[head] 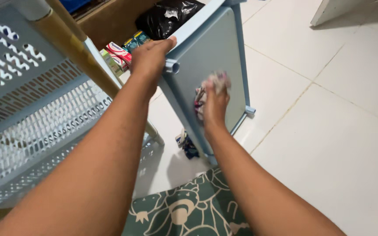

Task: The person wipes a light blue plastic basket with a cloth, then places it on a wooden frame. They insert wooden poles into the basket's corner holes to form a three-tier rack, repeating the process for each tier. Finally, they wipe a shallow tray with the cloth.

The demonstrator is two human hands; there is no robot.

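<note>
- Blue cabinet panel [215, 52]: smooth matt plastic, showing a dull sheen.
- Rag [211, 89] in the right hand [215, 109]: soft crumpled cloth, looking patterned.
- Perforated baskets [31, 109]: pale moulded plastic.
- Floor [329, 131]: glossy white tile, reflecting light.
- Mat [184, 209]: matt printed fabric.
- Black bag [167, 17]: shining plastic film.

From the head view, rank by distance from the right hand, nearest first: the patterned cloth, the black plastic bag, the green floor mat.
1. Patterned cloth: held in the right hand, against the blue panel.
2. Green floor mat: below, near the forearm.
3. Black plastic bag: up at the top, past the panel's edge.
</note>
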